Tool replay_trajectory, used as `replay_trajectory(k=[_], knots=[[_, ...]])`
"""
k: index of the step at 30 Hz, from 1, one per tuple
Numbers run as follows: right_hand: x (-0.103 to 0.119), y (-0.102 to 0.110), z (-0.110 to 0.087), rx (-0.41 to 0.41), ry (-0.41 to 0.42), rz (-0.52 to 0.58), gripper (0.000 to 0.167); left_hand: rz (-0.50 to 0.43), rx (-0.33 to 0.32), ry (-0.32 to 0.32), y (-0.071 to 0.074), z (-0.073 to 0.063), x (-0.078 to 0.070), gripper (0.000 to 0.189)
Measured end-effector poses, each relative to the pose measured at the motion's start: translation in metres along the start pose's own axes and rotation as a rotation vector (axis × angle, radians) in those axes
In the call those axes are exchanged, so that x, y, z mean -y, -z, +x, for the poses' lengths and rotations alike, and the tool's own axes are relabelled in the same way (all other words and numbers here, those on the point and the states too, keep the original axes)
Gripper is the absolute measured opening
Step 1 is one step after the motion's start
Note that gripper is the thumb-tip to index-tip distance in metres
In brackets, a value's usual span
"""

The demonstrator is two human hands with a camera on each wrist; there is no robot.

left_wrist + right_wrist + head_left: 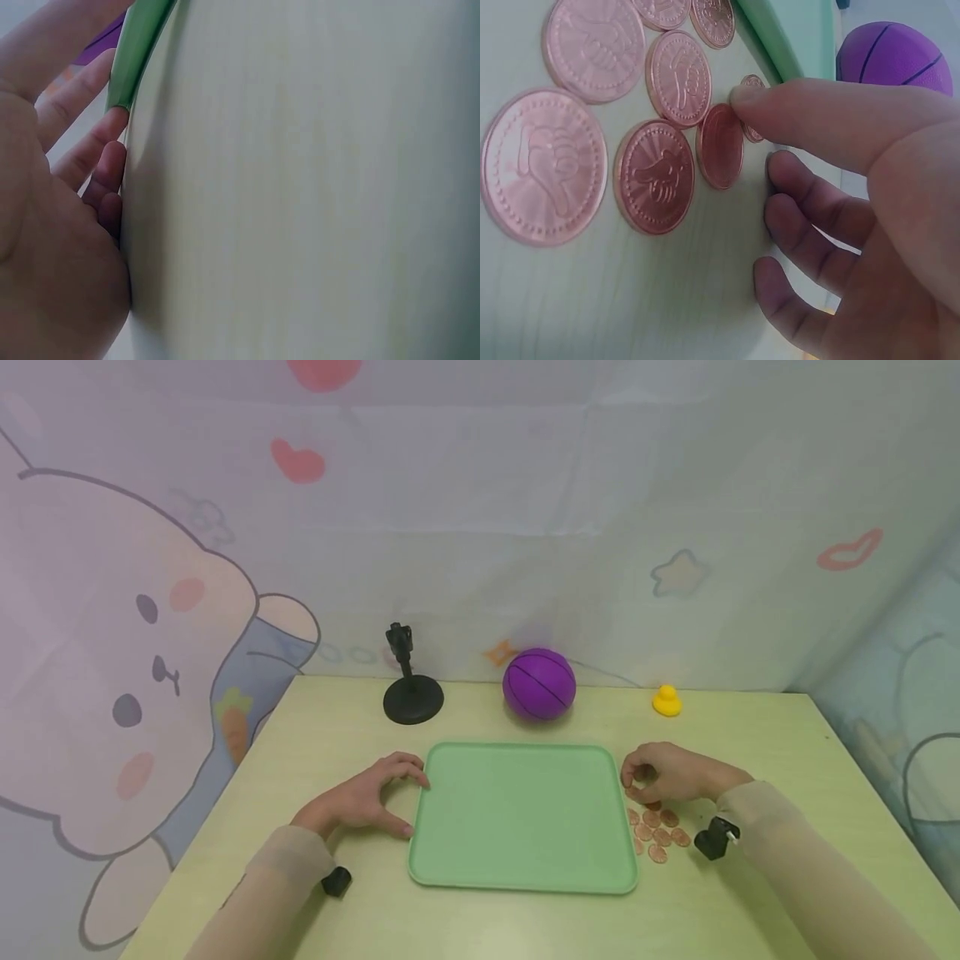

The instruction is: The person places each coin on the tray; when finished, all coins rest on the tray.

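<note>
A light green rectangular tray (525,817) lies on the table in the head view. My left hand (375,795) rests at its left side, fingers and thumb spread, fingertips right at the tray's rim (133,67). Beyond the tray's right edge, my right hand (667,772) bends over a cluster of copper-coloured coins (662,837). Its thumb crosses one coin (754,129), and thumb and index tips come together there in the head view. The remaining fingers curl loosely beside it. Several other coins (546,166) lie flat, stamped with a hand sign.
Along the back of the table stand a black stand on a round base (413,699), a purple ball (539,685) and a yellow toy duck (667,701). A cloth with cartoon prints (465,485) hangs behind the table (525,927).
</note>
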State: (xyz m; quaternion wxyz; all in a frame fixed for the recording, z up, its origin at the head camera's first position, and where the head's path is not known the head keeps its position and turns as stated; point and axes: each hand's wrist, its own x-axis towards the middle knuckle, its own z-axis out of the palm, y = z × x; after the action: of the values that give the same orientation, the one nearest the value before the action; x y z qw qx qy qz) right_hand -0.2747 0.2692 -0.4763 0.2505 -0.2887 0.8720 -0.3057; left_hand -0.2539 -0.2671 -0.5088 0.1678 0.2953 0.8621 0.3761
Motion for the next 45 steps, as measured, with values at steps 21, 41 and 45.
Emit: replay_trajectory(k=[21,41,45], knots=[[0.0003,0.0010,-0.0045,0.026,0.025,-0.018,0.007,-0.020,-0.001,-0.004,-0.0036,-0.0010,0.0011,0.065],[0.0061,0.0063,0.0026,0.067,0.041,-0.049,0.005,-0.008,-0.011,-0.008,-0.0004,-0.0002,0.0031,0.063],[0.0064,0.0064,0.0031,0.071,0.027,-0.048,0.007,-0.010,-0.011,-0.004,-0.0010,-0.0002,0.0031,0.064]])
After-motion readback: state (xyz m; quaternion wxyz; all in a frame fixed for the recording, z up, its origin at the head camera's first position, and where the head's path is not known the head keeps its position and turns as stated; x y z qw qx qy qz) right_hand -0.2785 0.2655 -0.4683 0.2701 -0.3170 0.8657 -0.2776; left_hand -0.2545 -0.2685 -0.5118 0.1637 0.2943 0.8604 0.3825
